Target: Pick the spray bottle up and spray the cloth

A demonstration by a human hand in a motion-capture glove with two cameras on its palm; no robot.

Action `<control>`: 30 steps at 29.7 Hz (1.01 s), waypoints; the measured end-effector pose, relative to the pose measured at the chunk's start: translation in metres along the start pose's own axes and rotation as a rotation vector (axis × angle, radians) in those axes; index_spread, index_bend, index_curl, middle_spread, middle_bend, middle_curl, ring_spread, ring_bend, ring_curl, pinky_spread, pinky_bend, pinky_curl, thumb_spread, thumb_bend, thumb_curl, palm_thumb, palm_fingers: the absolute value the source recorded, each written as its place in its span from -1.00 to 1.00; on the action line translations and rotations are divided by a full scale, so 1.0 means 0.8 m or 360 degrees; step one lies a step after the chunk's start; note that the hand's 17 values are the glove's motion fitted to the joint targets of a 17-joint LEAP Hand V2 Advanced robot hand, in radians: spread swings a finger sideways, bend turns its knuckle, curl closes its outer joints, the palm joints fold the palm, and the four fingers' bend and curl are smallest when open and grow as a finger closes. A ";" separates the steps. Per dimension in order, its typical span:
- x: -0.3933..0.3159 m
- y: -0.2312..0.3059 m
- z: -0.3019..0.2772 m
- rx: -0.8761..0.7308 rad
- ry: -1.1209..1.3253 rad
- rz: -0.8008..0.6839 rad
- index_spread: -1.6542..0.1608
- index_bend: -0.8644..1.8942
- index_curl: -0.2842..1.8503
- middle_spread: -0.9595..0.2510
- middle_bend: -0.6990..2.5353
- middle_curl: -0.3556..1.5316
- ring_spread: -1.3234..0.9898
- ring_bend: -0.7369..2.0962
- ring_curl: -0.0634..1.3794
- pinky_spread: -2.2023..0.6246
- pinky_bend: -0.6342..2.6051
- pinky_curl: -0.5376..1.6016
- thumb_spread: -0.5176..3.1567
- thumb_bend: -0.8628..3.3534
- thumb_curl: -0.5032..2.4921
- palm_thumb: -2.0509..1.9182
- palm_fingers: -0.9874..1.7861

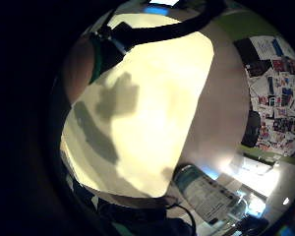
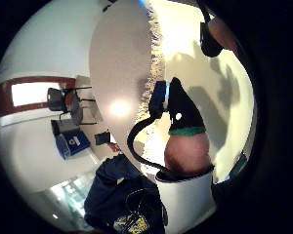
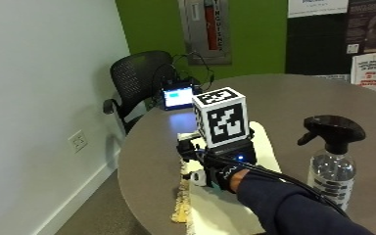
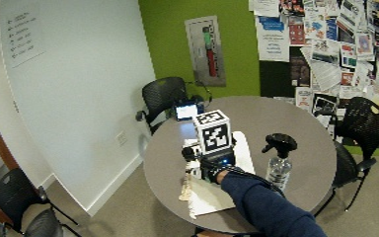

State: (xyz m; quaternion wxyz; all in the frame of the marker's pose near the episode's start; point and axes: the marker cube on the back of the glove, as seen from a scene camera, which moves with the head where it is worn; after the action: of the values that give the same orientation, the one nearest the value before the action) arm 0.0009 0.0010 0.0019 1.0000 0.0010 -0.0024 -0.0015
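Clear plastic spray bottle (image 3: pixel 332 169), fringed cream cloth (image 3: pixel 222 210), smooth matt table (image 3: pixel 292 98).

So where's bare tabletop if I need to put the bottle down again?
Bare table lies beyond the spray bottle toward the far edge, and between the cloth and the bottle. It is crowded over the cloth, where the gloved right hand hovers.
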 end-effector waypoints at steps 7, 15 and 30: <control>0.014 0.004 0.000 0.0022 -0.0027 0.0035 0.56 -0.12 -0.51 0.55 -0.40 -0.45 0.12 -0.27 -0.67 0.69 -0.44 -0.34 -0.30 -0.43 -0.55 0.29 0.29; 0.014 0.032 -0.003 0.0076 -0.0094 -0.0073 0.53 -0.21 -0.48 0.53 -0.40 -0.38 0.09 -0.25 -0.59 0.65 -0.44 -0.29 -0.16 -0.44 -0.50 0.30 0.36; -0.025 0.248 -0.044 0.0669 -0.0300 -0.0770 0.42 -0.34 -0.56 0.52 -0.49 -0.34 0.07 -0.13 -0.44 0.59 -0.29 -0.17 -0.07 -0.47 -0.45 0.31 0.20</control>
State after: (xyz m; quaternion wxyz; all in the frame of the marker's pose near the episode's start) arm -0.0186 0.1998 -0.0330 0.9439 0.2078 -0.0948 -0.2383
